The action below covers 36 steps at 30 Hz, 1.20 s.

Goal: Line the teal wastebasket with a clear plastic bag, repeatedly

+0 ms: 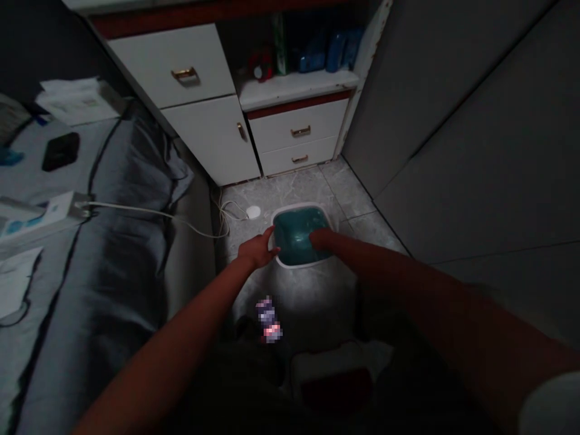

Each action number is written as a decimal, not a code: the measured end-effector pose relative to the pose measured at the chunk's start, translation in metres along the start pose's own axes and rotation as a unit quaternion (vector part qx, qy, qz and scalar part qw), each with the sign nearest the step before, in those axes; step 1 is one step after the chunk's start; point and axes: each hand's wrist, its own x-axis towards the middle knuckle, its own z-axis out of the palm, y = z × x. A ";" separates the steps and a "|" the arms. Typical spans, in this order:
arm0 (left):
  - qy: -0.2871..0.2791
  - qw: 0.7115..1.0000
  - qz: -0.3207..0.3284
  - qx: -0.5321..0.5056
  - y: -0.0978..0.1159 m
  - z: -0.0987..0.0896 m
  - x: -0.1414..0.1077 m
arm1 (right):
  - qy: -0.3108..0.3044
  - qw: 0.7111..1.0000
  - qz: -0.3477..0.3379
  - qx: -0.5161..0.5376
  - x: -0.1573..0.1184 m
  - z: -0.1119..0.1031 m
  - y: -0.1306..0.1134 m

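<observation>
The basin was perhaps steadied by the left hand, spread wide; the grip of the right hand could not be told.

- White paper box, at the far edge of the grey-covered bed
- Dark flat object, nearer the bed's middle
- Pale cable, hanging over the bed's side edge
- White disc, on the floor near the cabinet's foot
- Blue packages, by the shelf's right end
</observation>
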 end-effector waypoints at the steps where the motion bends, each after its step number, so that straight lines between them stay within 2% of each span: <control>1: 0.010 1.000 0.005 -0.025 0.007 -0.004 -0.006 | 0.010 1.000 -0.016 -0.013 -0.021 -0.008 0.007; 4: 0.039 0.991 0.037 -0.119 0.026 -0.009 -0.023 | 0.076 0.994 -0.064 -0.054 -0.082 -0.020 0.017; 6: 0.067 0.980 0.065 -0.177 0.033 -0.004 -0.036 | 0.113 0.988 -0.078 -0.064 -0.118 -0.017 0.017; 8: 0.086 0.973 0.078 -0.200 0.033 0.010 -0.050 | 0.110 0.990 -0.079 -0.041 -0.144 -0.005 0.014; 10: 0.069 0.981 0.070 -0.169 0.027 0.026 -0.060 | 0.083 0.992 -0.093 -0.003 -0.160 0.011 0.013; 13: -0.001 0.996 0.054 -0.067 0.016 0.044 -0.067 | 0.042 0.995 -0.093 0.003 -0.163 0.033 0.012; 15: -0.027 0.997 0.068 -0.028 0.013 0.048 -0.065 | 0.025 0.996 -0.077 -0.022 -0.157 0.042 0.012; 19: -0.028 0.994 0.106 -0.010 0.020 0.048 -0.055 | 0.010 0.997 -0.075 -0.034 -0.145 0.047 0.011; 23: -0.038 0.992 0.122 -0.009 0.026 0.056 -0.049 | 0.006 0.997 -0.083 0.003 -0.140 0.044 0.014; 26: -0.018 0.994 0.110 -0.024 0.025 0.060 -0.044 | 0.007 0.996 -0.082 0.046 -0.137 0.036 0.023; 29: 0.049 0.987 0.105 -0.108 0.020 0.047 -0.037 | 0.077 0.987 -0.068 0.126 -0.134 0.014 0.033; 31: 0.120 0.961 0.119 -0.219 0.020 0.027 -0.038 | 0.164 0.960 -0.063 0.216 -0.136 -0.008 0.037; 32: 0.158 0.937 0.134 -0.283 0.021 0.014 -0.041 | 0.216 0.937 -0.067 0.266 -0.139 -0.021 0.038; 34: 0.233 0.868 0.183 -0.398 0.028 -0.017 -0.058 | 0.317 0.874 -0.098 0.354 -0.152 -0.048 0.034; 36: 0.289 0.799 0.249 -0.466 0.037 -0.049 -0.087 | 0.393 0.810 -0.142 0.412 -0.174 -0.072 0.023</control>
